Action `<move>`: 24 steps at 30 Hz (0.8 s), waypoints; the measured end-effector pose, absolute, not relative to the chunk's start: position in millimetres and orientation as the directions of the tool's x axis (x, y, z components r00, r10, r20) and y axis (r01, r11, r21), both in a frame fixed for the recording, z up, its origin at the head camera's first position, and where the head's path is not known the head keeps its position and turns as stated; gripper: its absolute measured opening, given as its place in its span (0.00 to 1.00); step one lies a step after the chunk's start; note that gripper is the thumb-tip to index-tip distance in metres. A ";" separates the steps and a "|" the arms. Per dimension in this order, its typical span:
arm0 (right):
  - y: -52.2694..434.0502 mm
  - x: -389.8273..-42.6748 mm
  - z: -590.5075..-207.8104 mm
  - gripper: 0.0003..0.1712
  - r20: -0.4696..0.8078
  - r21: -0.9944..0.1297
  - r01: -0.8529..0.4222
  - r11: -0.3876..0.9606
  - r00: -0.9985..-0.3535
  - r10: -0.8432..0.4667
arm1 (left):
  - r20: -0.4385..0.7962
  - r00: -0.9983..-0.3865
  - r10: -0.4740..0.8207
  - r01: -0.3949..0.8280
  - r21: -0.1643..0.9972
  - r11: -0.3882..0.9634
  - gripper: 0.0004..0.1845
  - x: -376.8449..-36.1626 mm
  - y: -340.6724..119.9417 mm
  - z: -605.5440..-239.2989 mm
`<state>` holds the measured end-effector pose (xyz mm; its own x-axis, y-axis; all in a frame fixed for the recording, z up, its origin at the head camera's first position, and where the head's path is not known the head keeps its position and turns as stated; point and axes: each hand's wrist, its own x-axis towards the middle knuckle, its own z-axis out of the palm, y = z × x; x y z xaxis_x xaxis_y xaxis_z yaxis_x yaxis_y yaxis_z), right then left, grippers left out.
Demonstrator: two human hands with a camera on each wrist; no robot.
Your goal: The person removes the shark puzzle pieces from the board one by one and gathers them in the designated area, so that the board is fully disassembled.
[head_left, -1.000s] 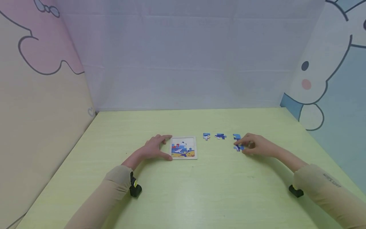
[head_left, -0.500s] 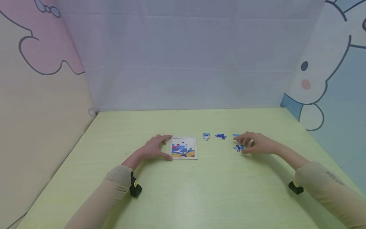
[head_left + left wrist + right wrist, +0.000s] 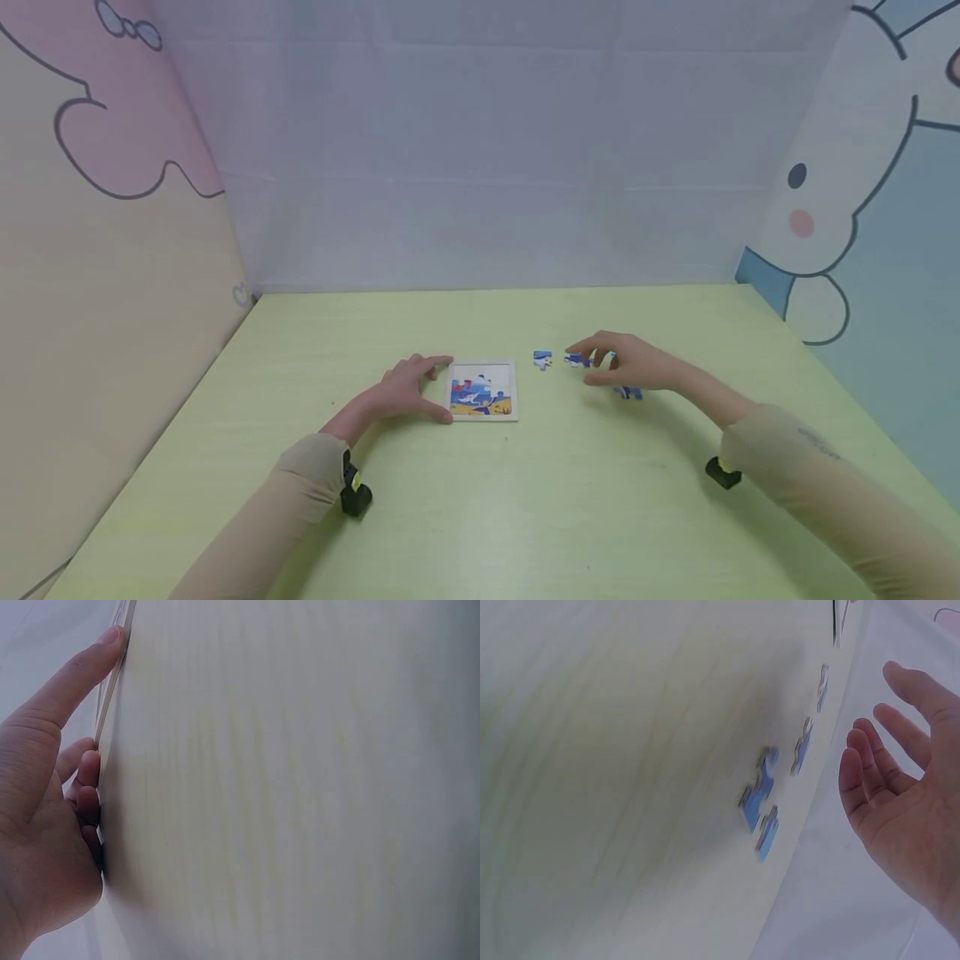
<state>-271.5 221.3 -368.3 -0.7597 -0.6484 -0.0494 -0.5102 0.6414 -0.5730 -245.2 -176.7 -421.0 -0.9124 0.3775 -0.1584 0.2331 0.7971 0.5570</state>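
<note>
My left hand (image 3: 401,390) holds a square jigsaw tray (image 3: 514,390) at its left side, thumb at the near corner and index finger at the far one. The tray's lower part carries a sea picture; its upper part is mostly white. In the left wrist view, the thumb (image 3: 79,671) lies against the tray's thin edge. My right hand (image 3: 633,360) hovers over loose jigsaw pieces, fingers spread and bent, nothing between them. One blue piece (image 3: 576,360) shows by its fingertips, and another (image 3: 628,392) below the palm. A further piece is partly hidden behind the hand.
A blue-and-white jigsaw piece (image 3: 543,360) lies between the tray and the right hand. The pale green tabletop (image 3: 480,508) ends at a white cloth backdrop (image 3: 480,167). Printed cartoon panels stand on both sides.
My right hand has moved left, away from the two rightmost pieces and over the one beside them. Those pieces still lie on the table. The left hand and tray have stayed put.
</note>
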 end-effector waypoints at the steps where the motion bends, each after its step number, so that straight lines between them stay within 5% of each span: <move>1: 215.1 -272.8 -369.0 0.28 -0.043 -0.577 -0.516 0.633 -0.755 -0.654 | -0.160 -0.912 0.377 0.232 0.558 0.797 0.54 -245.5 -176.8 -421.5; 24: 96.5 -279.1 -393.8 0.31 0.011 -0.597 -0.552 0.582 -0.731 -0.683 | -0.145 -0.908 0.394 0.253 0.561 0.788 0.54 -244.8 -178.6 -420.6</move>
